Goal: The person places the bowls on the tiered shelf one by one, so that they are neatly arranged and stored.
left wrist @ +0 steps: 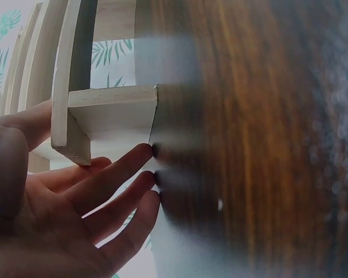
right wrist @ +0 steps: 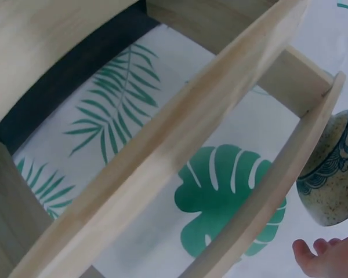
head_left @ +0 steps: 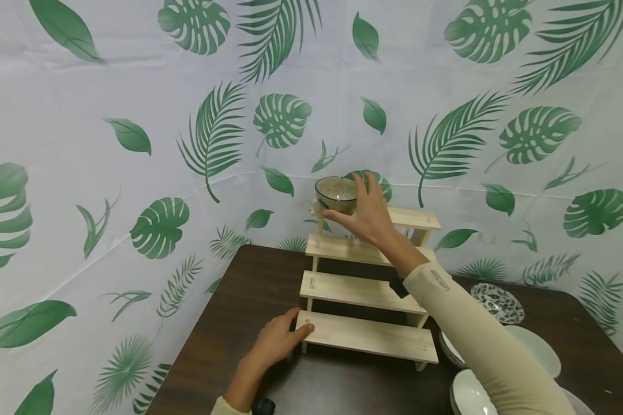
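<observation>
one bowl (head_left: 334, 197) gripped by right hand (head_left: 370, 214) at top left of rack (head_left: 360, 291); overhang or weak pinch could drop it. left hand (head_left: 276, 341) grips bottom step (head_left: 366, 337); slack could let rack slide.

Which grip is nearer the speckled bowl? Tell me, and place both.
Right. The right grip holds the speckled bowl at the top shelf; the left grip is well below it, at the left end of the bottom shelf.

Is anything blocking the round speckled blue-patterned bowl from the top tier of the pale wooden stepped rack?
Nothing visible stands between the bowl and the rack's top tier; the right hand holds it at the tier's left end. Whether bowl and tier touch is unclear.
</observation>
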A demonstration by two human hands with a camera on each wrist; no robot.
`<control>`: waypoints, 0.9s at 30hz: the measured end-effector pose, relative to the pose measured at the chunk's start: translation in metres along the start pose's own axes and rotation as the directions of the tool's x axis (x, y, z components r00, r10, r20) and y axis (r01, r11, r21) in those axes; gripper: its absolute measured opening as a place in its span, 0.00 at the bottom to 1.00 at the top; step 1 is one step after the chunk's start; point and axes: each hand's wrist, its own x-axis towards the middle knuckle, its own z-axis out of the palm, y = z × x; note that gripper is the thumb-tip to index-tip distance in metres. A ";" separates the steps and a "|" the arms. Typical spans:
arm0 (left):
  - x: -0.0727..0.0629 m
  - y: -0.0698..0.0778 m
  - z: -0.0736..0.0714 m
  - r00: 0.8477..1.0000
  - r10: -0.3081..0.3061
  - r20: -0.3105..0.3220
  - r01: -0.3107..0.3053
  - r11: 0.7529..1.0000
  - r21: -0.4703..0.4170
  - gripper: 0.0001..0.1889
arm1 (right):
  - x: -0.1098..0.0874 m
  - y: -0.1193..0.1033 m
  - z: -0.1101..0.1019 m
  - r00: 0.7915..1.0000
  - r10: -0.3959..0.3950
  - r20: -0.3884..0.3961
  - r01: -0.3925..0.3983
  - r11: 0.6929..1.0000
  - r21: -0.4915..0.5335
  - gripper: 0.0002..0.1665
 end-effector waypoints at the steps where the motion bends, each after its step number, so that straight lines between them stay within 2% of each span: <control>1: 0.000 0.000 0.000 1.000 0.000 0.000 0.000 1.000 0.001 0.38 | -0.001 -0.001 0.000 1.000 -0.003 -0.002 0.003 1.000 -0.002 0.69; 12: 0.000 0.001 0.000 1.000 -0.008 -0.009 0.008 1.000 0.004 0.37 | -0.014 -0.003 -0.001 0.999 -0.033 -0.009 0.033 0.999 0.027 0.70; 27: 0.000 0.000 0.001 1.000 -0.006 -0.004 0.006 1.000 0.004 0.37 | -0.038 0.009 -0.007 0.998 -0.054 -0.035 0.056 0.998 0.037 0.67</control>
